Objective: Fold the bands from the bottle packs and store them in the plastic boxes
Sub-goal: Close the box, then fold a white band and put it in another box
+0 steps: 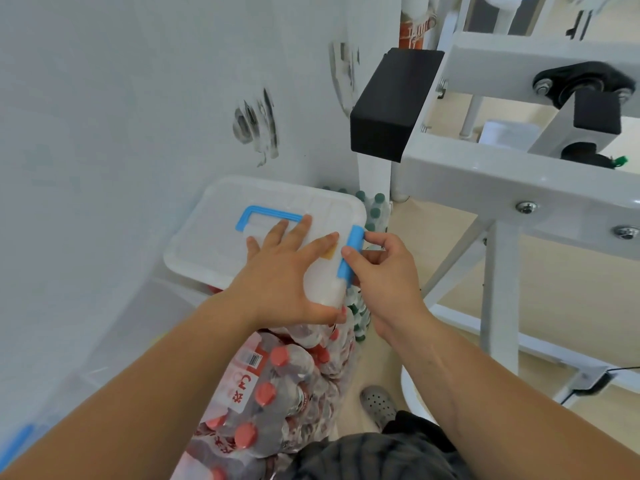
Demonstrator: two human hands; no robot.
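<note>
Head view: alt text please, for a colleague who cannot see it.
Left hand presses flat on the lid of a white plastic box while the right hand grips its blue side latch. The box sits on shrink-wrapped bottle packs.

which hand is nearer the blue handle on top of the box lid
Left. The left hand lies flat on the lid, fingertips touching the blue handle. The right hand is off at the lid's edge, gripping the blue side latch.

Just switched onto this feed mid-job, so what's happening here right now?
A person is working the white plastic box that sits on the red-capped bottle packs. The left hand lies flat on the lid, steadying it, while the right hand pinches the blue side latch. No bands are visible.
</note>
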